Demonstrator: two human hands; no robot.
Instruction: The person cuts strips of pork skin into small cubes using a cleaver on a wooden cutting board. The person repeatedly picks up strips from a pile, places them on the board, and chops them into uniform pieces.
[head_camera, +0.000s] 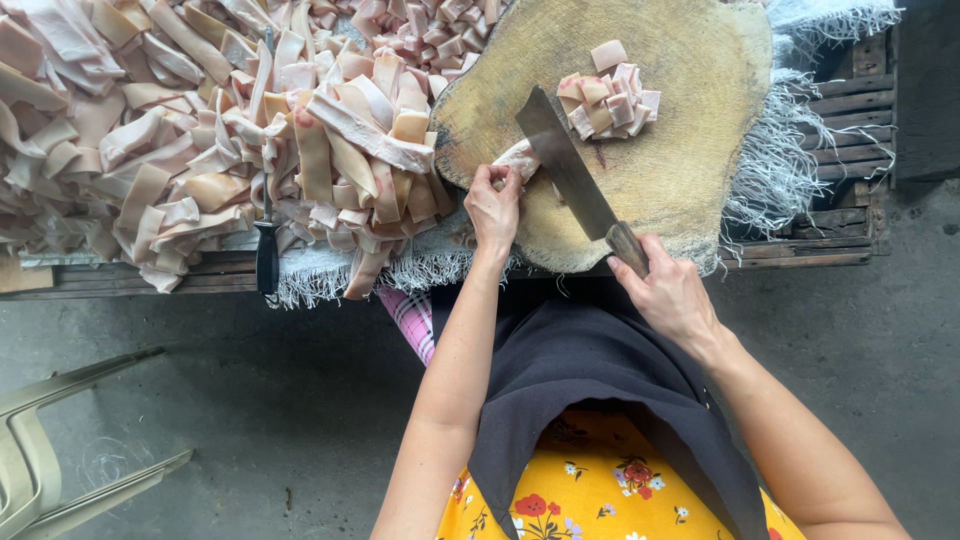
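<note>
No packages, no labels, no signs, no screens anywhere in view

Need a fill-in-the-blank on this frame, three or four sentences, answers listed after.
1. The right hand grips a ____ by its handle.
2. The left hand pins a meat strip on the round wooden ____.
3. Cut pieces sit in a small pile on the board's ____ side in the picture.
4. A dark-handled ____ lies in the big heap of strips.

Missing words: cleaver; chopping board; right; knife
</note>
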